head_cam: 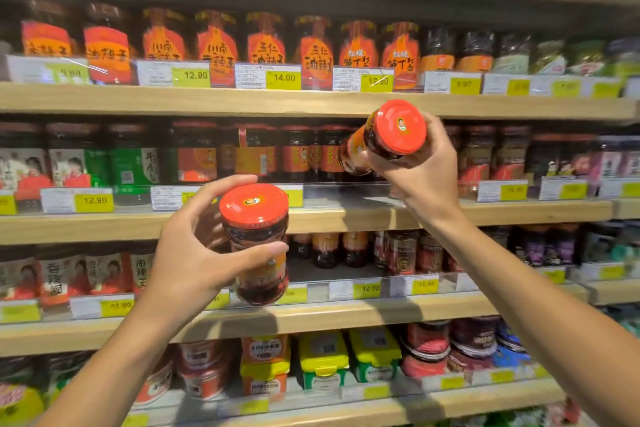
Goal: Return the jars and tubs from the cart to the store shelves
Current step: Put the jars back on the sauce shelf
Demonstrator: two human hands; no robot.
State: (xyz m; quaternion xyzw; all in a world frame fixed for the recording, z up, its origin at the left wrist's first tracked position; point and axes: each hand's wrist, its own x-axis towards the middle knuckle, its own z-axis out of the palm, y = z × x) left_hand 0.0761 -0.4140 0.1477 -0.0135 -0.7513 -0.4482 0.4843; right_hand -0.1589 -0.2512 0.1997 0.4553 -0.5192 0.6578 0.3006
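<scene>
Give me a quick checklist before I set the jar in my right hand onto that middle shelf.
1. Right hand grips its red-lidded jar: ok.
2. Jar upright for placing: not ok, it is tilted with the lid toward the camera.
3. Free gap on the middle shelf beside the matching jars: ok.
4. Left hand holds the second jar securely: ok.
5. Depth of the gap: cannot tell.

An open gap [360, 192] on the second shelf [519, 211] lies between red-lidded jars [301, 152] and dark jars [485, 156]; the price rail [346, 191] fronts it.
</scene>
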